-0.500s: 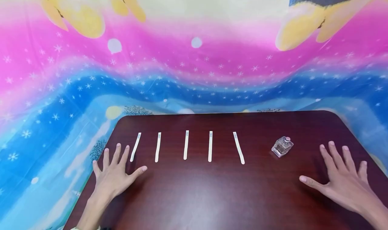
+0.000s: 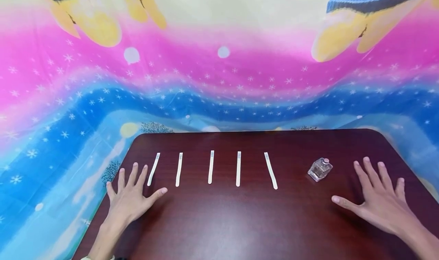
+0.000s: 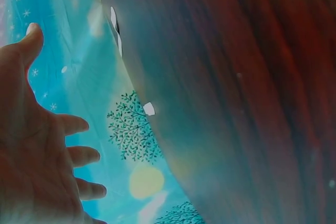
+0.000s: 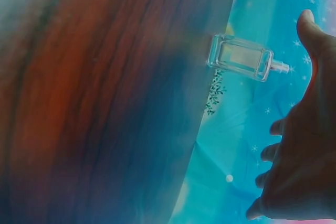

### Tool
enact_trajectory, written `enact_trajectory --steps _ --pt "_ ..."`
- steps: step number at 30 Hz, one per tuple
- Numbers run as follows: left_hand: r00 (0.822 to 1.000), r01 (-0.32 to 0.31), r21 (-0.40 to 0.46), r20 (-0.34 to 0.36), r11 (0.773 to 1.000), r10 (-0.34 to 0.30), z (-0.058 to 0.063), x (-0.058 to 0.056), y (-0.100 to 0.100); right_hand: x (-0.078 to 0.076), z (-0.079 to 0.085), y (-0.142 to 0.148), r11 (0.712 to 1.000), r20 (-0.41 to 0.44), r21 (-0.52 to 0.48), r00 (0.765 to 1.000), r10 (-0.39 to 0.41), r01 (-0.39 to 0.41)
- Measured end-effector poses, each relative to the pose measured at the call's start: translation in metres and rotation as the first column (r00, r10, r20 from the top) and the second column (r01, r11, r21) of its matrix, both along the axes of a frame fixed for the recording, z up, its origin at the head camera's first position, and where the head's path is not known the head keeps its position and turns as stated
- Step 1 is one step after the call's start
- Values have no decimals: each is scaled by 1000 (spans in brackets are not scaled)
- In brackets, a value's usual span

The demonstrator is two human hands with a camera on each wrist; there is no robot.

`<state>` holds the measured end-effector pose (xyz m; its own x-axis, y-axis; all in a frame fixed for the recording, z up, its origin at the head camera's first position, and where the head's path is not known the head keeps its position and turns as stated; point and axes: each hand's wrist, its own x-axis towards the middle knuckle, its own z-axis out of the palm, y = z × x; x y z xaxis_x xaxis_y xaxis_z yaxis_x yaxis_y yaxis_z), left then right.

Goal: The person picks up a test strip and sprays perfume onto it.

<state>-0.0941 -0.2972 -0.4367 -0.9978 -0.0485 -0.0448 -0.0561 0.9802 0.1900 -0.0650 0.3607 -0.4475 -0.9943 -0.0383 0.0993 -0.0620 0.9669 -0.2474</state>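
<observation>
My left hand (image 2: pixel 128 203) is spread above the table's left side, fingers apart and holding nothing. Just beyond its index finger lies the leftmost of several slim white paper strips (image 2: pixel 154 169), which are set out in a row. On the right, my right hand (image 2: pixel 380 203) is spread too, with nothing in it. Nearest to that hand is a clear glass perfume bottle (image 2: pixel 320 169) with a pinkish top, standing to the left of its fingers. In the right wrist view the bottle (image 4: pixel 241 57) shows its boxy body and narrow spray neck, apart from the hand.
A dark reddish-brown table (image 2: pixel 219 222) with a glossy top carries everything. Behind and beside it hangs a printed cloth (image 2: pixel 219 85) in pink and blue with snowflakes. The strips' upper ends bear small printed marks.
The right hand has moved slightly left, toward the bottle, and a little away from me. The left hand has barely moved. The head view has tilted up a little.
</observation>
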Motion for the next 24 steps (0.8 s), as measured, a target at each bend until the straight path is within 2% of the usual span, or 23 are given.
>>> enact_trajectory --steps 13,24 --pt "1000 8 7 11 1000 -8 2 -8 1 -14 -2 -9 996 -21 -54 998 64 -65" --pt "1000 -3 67 10 998 3 3 -15 -5 -26 0 -11 983 -50 -114 989 138 -143"
